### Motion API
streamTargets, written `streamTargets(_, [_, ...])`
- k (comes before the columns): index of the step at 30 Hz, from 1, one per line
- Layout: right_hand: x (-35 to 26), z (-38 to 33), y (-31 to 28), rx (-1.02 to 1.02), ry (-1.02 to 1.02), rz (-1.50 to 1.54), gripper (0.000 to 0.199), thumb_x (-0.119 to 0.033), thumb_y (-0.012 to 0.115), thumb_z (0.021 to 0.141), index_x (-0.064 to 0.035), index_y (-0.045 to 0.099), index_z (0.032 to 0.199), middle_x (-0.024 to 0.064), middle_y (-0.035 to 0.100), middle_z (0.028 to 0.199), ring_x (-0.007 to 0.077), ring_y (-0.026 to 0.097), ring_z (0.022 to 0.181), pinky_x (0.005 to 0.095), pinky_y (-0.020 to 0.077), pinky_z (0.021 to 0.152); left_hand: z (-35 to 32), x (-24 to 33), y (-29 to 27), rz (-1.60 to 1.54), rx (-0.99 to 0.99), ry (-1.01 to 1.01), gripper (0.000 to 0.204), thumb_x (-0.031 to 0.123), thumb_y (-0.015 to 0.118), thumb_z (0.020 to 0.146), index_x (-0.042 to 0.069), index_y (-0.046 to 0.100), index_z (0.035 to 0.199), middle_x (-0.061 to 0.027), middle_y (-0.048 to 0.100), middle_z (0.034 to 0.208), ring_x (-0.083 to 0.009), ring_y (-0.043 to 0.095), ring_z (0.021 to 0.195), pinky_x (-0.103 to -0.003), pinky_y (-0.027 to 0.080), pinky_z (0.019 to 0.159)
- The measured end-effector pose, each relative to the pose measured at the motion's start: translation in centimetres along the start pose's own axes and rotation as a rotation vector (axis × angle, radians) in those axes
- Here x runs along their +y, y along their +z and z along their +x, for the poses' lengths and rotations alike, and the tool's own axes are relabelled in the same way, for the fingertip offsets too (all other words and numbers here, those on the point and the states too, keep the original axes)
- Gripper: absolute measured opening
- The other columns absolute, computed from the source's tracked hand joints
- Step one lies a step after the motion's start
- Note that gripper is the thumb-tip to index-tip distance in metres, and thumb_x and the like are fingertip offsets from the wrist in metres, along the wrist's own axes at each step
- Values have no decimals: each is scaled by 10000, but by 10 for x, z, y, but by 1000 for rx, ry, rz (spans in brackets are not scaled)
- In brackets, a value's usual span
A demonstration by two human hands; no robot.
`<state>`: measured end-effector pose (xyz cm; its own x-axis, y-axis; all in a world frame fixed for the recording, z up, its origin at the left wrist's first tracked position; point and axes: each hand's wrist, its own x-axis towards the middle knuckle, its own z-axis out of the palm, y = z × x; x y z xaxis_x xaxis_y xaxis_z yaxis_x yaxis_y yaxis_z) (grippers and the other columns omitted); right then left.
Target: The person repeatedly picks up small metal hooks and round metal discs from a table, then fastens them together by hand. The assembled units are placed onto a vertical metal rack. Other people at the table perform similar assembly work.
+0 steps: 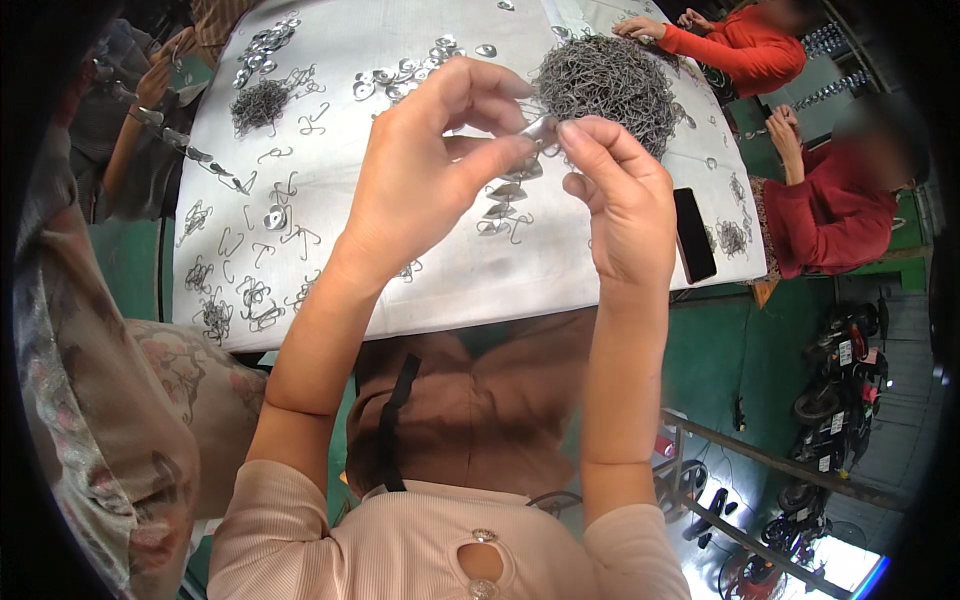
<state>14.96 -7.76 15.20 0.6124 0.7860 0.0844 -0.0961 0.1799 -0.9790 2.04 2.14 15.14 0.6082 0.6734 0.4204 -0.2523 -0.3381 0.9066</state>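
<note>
In front of me, over the table, my left hand point(425, 160) pinches a shiny metal disc point(541, 130) between thumb and fingers. My right hand point(628, 200) is closed at the disc's right edge, thumb against forefinger, on what looks like a thin bent wire hook mostly hidden by the fingertips. Below the fingers, a short chain of metal discs point(503, 200) linked by wire hooks trails down toward the cloth. Just beyond my right hand rises a big tangled heap of grey wire hooks point(610, 90).
Loose discs point(405, 75) lie behind my left hand. Hooks point(262, 290) scatter across the white cloth point(400, 310) at left, near a smaller hook heap point(260, 103). A dark phone point(695, 235) lies at the right edge. People in red point(745, 55) and maroon point(840, 220) sit at right; others work at left.
</note>
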Motion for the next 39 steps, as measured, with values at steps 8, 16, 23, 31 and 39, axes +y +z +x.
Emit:
streamTargets(8, [18,-18,10,189,-448,42,89,8,652,841,3,628,926,44,531,1030,93,501,846,219,430,746,21,-43,-13,62,184,46,269,102,681,815,31,643,1071,-67,685,928,-126,654,816,-266,534,693])
streamTargets(16, [-13,-68,-19,168,-445,-14,124,68,644,792,-6,624,890,70,480,1024,136,490,919,267,426,826,30,-190,-36,1027,40,-235,292,276,680,808,-6,693,881,-188,679,853,-333,654,802,-397,516,735])
streamTargets(23, [1,-129,-53,115,-347,-211,130,34,697,759,-2,630,864,88,461,1015,169,487,914,275,428,832,40,-206,-18,1374,-101,-238,127,96,618,760,-13,667,805,-205,675,864,-351,668,782,-446,528,715])
streamTargets(31, [36,-175,-54,194,-257,-284,145,70,697,743,2,654,863,84,485,989,143,511,843,244,440,742,-46,-93,9,283,-157,-351,257,223,675,841,0,688,967,-30,668,814,-88,554,722,-233,446,670])
streamTargets(39, [83,-176,-37,258,-188,-295,100,-14,723,758,-26,671,842,62,520,936,153,513,838,255,435,739,-135,-25,36,-149,-195,-503,145,69,630,875,-20,689,972,-38,633,914,-86,559,790,-223,450,723])
